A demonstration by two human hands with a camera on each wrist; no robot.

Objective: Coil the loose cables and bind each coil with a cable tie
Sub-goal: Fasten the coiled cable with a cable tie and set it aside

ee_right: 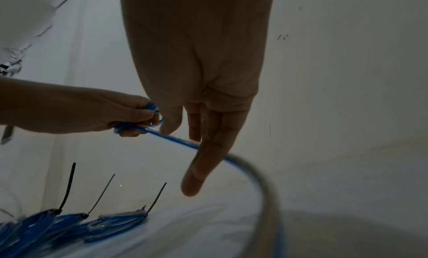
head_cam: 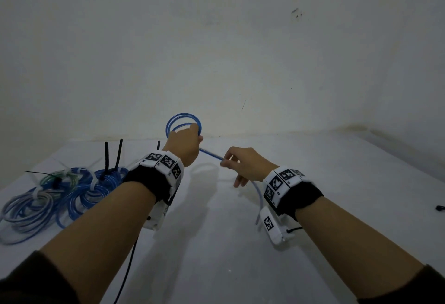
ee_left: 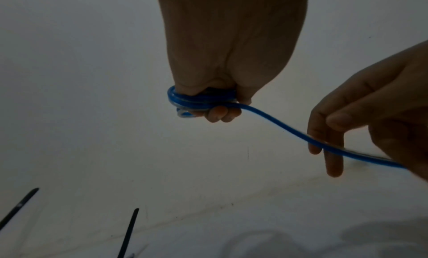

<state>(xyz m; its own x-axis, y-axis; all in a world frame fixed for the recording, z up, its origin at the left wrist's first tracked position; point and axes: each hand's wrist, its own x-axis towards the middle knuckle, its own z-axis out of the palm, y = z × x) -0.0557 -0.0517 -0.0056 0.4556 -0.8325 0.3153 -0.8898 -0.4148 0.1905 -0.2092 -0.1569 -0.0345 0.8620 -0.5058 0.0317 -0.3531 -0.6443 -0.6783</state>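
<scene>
My left hand (head_cam: 186,146) is raised over the white table (head_cam: 228,267) and grips a small coil of blue cable (head_cam: 183,120); the loops stand up above its knuckles. In the left wrist view its fingers (ee_left: 217,113) curl round the bunched loops (ee_left: 197,100). The loose length (head_cam: 212,154) runs right to my right hand (head_cam: 228,162), which pinches it between thumb and fingers. The right wrist view has the cable (ee_right: 176,139) passing behind the straight middle finger (ee_right: 199,166) and curving down out of frame.
Several blue and pale coils (head_cam: 72,190) bound with black and white cable ties lie at the table's left; black tie tails (head_cam: 107,156) stick up. A small black item (head_cam: 440,208) lies at the right edge. A wall stands close behind the table.
</scene>
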